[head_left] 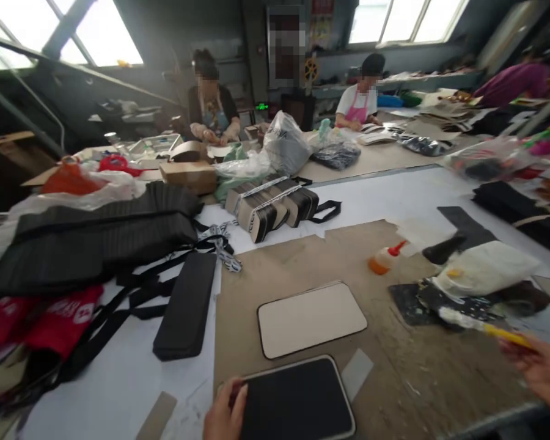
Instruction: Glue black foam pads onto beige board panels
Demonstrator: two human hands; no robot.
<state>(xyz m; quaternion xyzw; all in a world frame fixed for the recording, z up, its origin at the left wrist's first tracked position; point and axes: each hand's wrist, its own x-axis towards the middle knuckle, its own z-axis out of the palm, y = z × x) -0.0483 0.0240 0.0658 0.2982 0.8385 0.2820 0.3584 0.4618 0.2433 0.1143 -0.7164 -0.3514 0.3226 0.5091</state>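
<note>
My left hand [225, 412] rests at the bottom edge, thumb and fingers pinching the left side of a black rounded panel with a pale rim [297, 400]. Just beyond it lies a cream rounded panel [310, 318] on the brown cardboard sheet [348, 256]. My right hand [538, 370], blurred at the lower right, is closed round a yellow-handled brush [481, 324] whose white bristles point left over a dark, glue-smeared pad [417, 302].
An orange glue bottle [384, 258] lies on the cardboard. A long black pad [186, 304], black straps and red fabric [59, 318] crowd the left. Bundled panels [270, 208] and plastic bags sit mid-table. Two people work at the far side.
</note>
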